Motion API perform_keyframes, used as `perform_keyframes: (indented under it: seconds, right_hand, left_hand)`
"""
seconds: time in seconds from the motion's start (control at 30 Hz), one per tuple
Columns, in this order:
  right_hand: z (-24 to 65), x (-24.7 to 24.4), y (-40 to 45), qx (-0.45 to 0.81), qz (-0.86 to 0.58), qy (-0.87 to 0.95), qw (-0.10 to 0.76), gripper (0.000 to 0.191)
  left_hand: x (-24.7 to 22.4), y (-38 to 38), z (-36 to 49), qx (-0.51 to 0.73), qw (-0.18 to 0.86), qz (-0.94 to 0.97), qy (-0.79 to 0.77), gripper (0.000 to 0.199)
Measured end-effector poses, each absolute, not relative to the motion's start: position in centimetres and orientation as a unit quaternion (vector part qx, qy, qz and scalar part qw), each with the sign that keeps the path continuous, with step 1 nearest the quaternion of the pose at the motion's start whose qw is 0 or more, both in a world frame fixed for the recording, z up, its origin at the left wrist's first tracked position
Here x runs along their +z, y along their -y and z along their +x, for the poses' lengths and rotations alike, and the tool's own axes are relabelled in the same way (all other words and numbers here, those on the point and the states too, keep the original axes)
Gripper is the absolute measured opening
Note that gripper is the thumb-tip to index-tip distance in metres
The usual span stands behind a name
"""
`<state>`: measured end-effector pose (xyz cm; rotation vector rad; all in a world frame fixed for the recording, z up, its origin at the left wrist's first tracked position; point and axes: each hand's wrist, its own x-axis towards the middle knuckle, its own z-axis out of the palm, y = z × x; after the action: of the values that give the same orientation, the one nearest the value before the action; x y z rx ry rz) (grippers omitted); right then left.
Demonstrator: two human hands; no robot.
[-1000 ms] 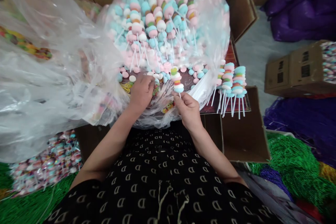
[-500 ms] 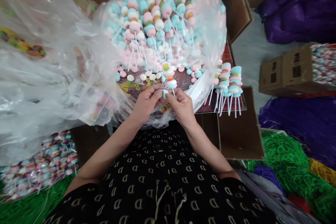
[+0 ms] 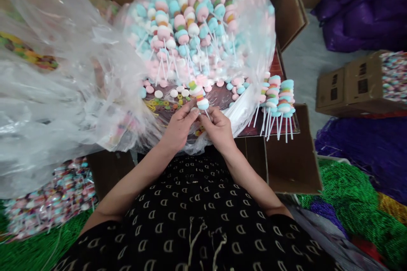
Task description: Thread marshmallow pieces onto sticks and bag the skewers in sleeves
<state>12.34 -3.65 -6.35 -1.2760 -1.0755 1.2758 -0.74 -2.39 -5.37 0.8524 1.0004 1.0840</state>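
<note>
a dark reddish surface (image 3: 224, 96) carries clear plastic (image 3: 133, 129), loose pastel candies (image 3: 174, 92) and, at right, candy skewers (image 3: 273, 91).

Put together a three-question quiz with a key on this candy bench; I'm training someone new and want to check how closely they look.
1. Multiple choice. On the candy skewer at the right hand, what colour is the end piece farthest from the hand?
A) purple
B) black
C) green

2. True or false. The grouped skewers lie to the right of both hands.

3. Fill in the blank. The sticks of those grouped skewers are ____ in colour.

Key: 1. C; 2. True; 3. white
</note>
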Motion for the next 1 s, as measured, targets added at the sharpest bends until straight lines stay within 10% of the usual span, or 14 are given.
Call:
perform_keyframes:
  seconds: [1.0]
  right_hand:
    - [13.9,-5.0,6.4,0.584,-0.505,0.423,0.474,0.042]
  left_hand:
    - [-5.9,1.9,-1.7,0.469,0.658,0.327,-0.491,0.042]
